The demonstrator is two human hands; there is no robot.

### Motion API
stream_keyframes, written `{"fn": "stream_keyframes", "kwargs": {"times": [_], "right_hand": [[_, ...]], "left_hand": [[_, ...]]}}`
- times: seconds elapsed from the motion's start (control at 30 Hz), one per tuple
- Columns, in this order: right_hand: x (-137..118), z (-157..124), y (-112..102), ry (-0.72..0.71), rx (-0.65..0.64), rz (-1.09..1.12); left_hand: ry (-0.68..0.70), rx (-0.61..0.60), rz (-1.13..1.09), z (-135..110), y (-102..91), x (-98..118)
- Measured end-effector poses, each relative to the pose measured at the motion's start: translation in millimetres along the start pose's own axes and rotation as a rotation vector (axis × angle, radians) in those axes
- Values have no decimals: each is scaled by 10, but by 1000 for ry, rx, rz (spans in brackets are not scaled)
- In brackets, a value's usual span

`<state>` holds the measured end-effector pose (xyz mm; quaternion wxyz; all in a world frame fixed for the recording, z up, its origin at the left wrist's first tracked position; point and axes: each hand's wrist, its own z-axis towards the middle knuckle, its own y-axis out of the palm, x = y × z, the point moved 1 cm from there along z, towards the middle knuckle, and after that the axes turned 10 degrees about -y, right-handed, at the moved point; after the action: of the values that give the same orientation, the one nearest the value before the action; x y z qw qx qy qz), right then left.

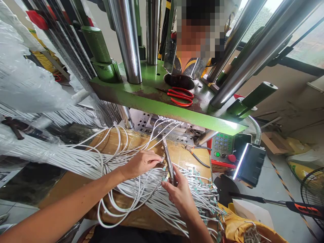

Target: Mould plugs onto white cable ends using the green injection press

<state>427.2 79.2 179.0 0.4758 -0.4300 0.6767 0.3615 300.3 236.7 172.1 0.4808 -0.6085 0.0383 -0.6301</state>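
Observation:
My right hand (182,192) is wrapped around the lower end of a long narrow metal bar (167,153), which tilts up toward the press. Small connectors with gold and teal parts sit along the bar's left edge. Beside it, my left hand (141,164) pinches the small end of a white cable close to the bar; the fingers partly hide that end. Beneath both hands spreads a thick heap of white cables (152,199), many with teal tips at the right. Several more cables run into the metal mould (162,122) under the green plate.
Above hangs a green press plate (162,106) between steel columns, with red-handled snips (181,94) on top. Pliers (198,157) lie right of the bar. A control panel (222,146) and a lit lamp (249,165) stand at the right. A person is behind the press.

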Motion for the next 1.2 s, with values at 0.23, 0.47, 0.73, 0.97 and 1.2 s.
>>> {"fn": "stream_keyframes", "kwargs": {"times": [0.23, 0.47, 0.73, 0.97, 1.2], "right_hand": [[31, -7, -3, -7, -11, 35], [-5, -4, -22, -34, -78, 55], [-27, -17, -9, -17, -66, 43], [-42, -5, -9, -44, -95, 17], [-31, 12, -4, -72, -82, 9]], "left_hand": [[59, 28, 48, -9, 9, -18], [62, 57, 51, -28, 36, -73], [130, 24, 48, -41, 7, -83], [78, 62, 62, 30, 71, -73], [-70, 162, 160, -99, -94, 313]]}}
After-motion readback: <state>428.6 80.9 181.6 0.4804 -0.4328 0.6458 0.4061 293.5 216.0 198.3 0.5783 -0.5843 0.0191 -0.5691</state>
